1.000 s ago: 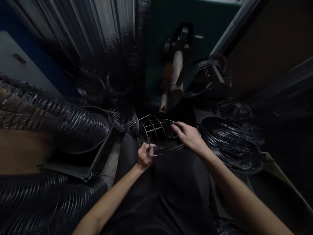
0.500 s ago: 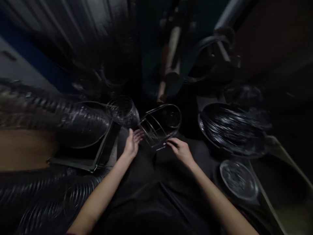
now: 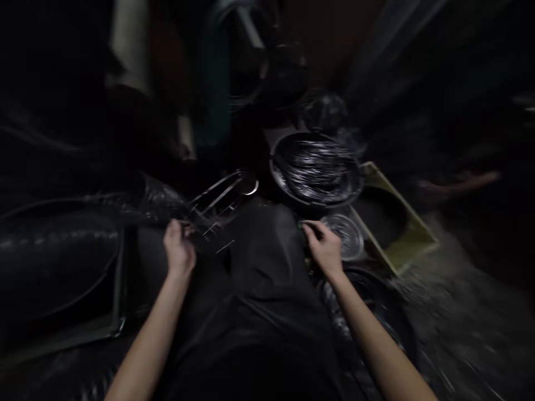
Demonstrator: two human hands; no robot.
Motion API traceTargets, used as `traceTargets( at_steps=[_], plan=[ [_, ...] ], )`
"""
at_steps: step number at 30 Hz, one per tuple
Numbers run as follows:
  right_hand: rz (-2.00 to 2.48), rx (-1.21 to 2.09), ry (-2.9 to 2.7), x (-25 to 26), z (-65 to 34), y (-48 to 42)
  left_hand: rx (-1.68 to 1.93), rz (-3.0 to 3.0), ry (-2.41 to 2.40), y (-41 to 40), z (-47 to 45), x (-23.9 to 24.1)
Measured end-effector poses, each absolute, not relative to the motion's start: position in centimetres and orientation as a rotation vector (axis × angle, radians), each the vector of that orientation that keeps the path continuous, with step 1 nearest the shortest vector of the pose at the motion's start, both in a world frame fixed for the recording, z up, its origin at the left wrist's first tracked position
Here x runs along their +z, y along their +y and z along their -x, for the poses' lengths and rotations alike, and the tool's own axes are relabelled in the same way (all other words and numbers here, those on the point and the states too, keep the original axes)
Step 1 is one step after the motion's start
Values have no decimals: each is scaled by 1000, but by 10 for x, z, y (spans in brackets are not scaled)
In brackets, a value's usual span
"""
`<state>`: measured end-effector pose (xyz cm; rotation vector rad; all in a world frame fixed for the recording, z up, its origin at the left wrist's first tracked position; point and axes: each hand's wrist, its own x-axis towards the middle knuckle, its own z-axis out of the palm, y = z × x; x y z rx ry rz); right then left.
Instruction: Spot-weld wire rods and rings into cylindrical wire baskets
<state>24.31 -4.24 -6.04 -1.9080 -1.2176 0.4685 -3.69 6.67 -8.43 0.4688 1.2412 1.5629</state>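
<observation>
A bent metal wire frame (image 3: 215, 195) with a rounded far end and several cross wires is in front of me, left of centre. My left hand (image 3: 179, 250) is at its near left side. The fingers look partly curled but are smeared, and whether they touch the frame is unclear. To the right, away from the frame, my right hand (image 3: 325, 248) has thumb and forefinger pinched together. What may be between them is too small and dark to make out. Just beyond this hand sits a small clear round dish (image 3: 349, 236). Dark cloth (image 3: 263, 250) covers my lap.
A large round basin (image 3: 276, 181) full of thin metal rods stands ahead right. Beside it is a yellowish crate (image 3: 412, 245). At left lies a dark bin with a pale edge (image 3: 118, 289). Another person's arm (image 3: 463, 184) shows at far right.
The view has swung right. My right hand has left the wire frame and moved right, towards the small dish. My left hand's fingers, spread before, look more curled.
</observation>
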Motion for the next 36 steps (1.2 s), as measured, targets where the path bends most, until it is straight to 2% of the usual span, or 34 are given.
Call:
traceTargets(
  at_steps=[7,13,23,25,28,31,34,36],
  plan=[
    [1730,792,-1297,-66,-186,-13,1667,-748,1392,56,17,-96],
    [1676,815,-1309,-53,-162,-1,1621,-821,1453,52,23,-90],
    [1660,981,-963,-35,-142,49,1598,-953,1474,45,26,-85],
    [1692,934,-960,-35,-154,48,1615,-931,1460,47,29,-85],
    [1928,532,-1033,-46,-207,14,1684,-817,1416,57,39,-84],
    [2437,174,-952,-78,-287,-40,1757,-680,1350,70,51,-85],
    [2903,376,-983,-121,-354,-83,1811,-588,1277,81,59,-85],
    [2947,440,-1077,-147,-379,-95,1833,-553,1226,86,61,-85]
  ],
)
